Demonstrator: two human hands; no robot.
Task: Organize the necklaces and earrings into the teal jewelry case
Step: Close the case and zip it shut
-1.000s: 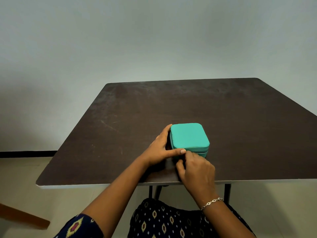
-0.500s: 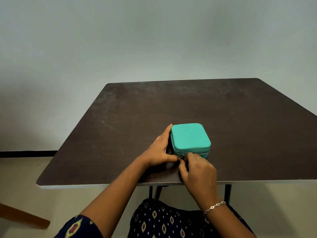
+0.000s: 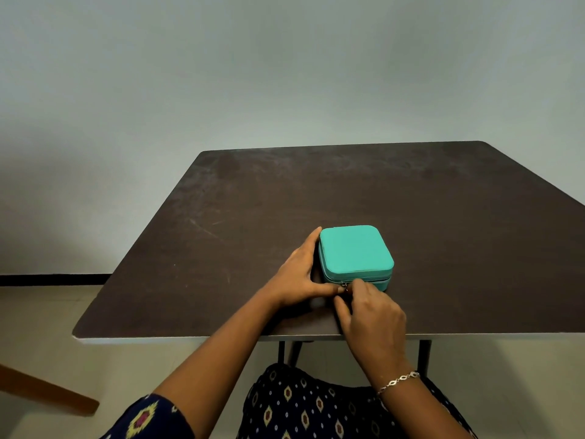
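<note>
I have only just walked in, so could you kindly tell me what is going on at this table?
A person seated at the dark table is working on the teal jewelry case, which sits near the front edge with its lid down. The left hand braces the case's left side with straight fingers. The right hand pinches the zipper pull on the front seam. No necklaces or earrings are in view.

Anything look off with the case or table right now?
Nothing stands out. The teal jewelry case sits flat, lid down, on the table, left hand touching its side, right hand pinching the zipper pull. Only faint scuffs mark the tabletop.
</note>
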